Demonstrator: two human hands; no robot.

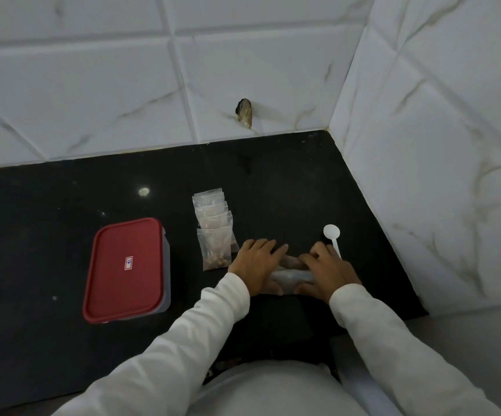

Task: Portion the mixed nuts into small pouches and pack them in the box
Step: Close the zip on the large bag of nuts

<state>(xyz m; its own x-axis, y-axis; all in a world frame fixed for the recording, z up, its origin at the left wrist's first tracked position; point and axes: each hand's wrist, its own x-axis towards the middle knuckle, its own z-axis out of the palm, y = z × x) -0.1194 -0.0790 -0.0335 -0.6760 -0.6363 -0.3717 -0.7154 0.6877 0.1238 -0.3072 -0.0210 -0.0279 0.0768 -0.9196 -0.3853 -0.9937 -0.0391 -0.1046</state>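
Though half-hidden, pouch [292,276] in both hands [256,267] [328,270]

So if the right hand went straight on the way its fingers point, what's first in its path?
Probably the left hand, across the pouch that it and the right hand hold; filled pouches lie beyond. Depth unclear.

- Dim, flat, greyish light; shadows faint.
- Small glare spot on black countertop [48,199], left of centre.
- Wide-angle bending of wall tiles [93,85] toward frame edges.
- Slight blur on pouch [291,276], lower centre.
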